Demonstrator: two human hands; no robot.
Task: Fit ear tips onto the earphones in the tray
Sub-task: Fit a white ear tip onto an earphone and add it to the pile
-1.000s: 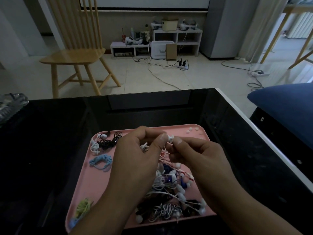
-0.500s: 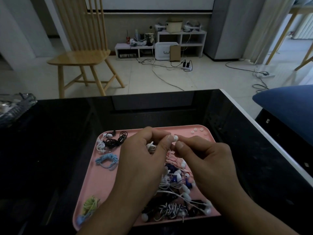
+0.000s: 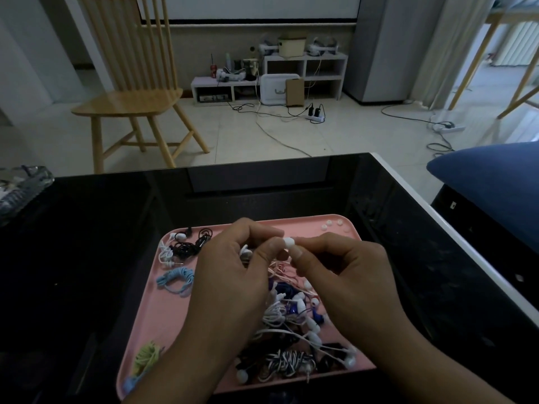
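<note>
Left hand (image 3: 233, 275) curled, thumb and forefinger pinching a white ear tip (image 3: 288, 243). Right hand (image 3: 347, 272) curled, fingers (image 3: 299, 252) pinching the same tip. Both above the pink tray (image 3: 163, 310).

Dim room — wooden chair (image 3: 128, 94), pale tiled floor (image 3: 335, 141), low shelves (image 3: 303, 65).

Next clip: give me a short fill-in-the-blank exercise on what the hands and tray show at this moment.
1. Both hands, left hand and right hand, pinch a small ____ ear tip.
2. The tray is ____ in colour.
3. The loose ear tips lie in the tray's far-____ corner.

Missing words: white; pink; right
</note>
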